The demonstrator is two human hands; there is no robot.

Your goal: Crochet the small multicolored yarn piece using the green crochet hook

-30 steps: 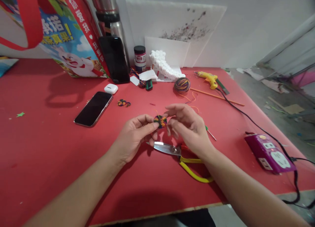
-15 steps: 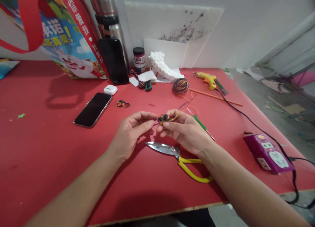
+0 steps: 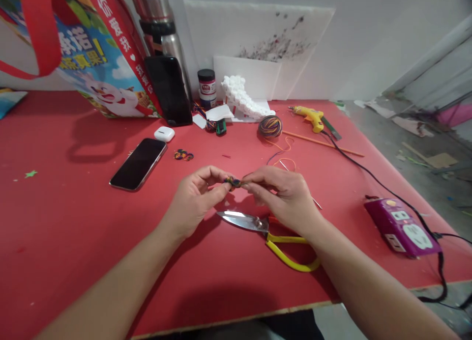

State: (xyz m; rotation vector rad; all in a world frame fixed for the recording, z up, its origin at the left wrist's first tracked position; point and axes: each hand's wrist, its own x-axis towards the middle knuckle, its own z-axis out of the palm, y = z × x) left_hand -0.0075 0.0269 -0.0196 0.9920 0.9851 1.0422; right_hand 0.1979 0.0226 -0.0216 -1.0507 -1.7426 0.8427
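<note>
A small crocheted piece [image 3: 232,182] in dark multicoloured yarn is pinched between the thumb and fingers of my left hand [image 3: 195,197]. My right hand [image 3: 285,192] is closed at the piece's right edge, its thumb and forefinger pinching what looks like a yarn strand there. Below both hands lie scissors [image 3: 243,221] with yellow handles, partly under my right wrist. A crochet hook [image 3: 316,202] shows only its metal ends, the middle hidden behind my right hand. Farther back sits a ball of variegated yarn [image 3: 270,127], a loose strand trailing from it. Another crocheted piece [image 3: 183,155] rests left of my hands.
On the red table [image 3: 73,241] are a phone [image 3: 138,164], a white earbud case [image 3: 164,133], a yellow glue gun [image 3: 309,118], an orange stick [image 3: 324,144] and a purple power strip [image 3: 401,227] with a black cord. A gift bag [image 3: 110,79] and steel flask [image 3: 158,25] stand behind.
The crocheted piece has passed from my right hand into my left and shifted slightly left. My right hand has turned over, its fingers now at the piece's right edge, covering the hook's green handle.
</note>
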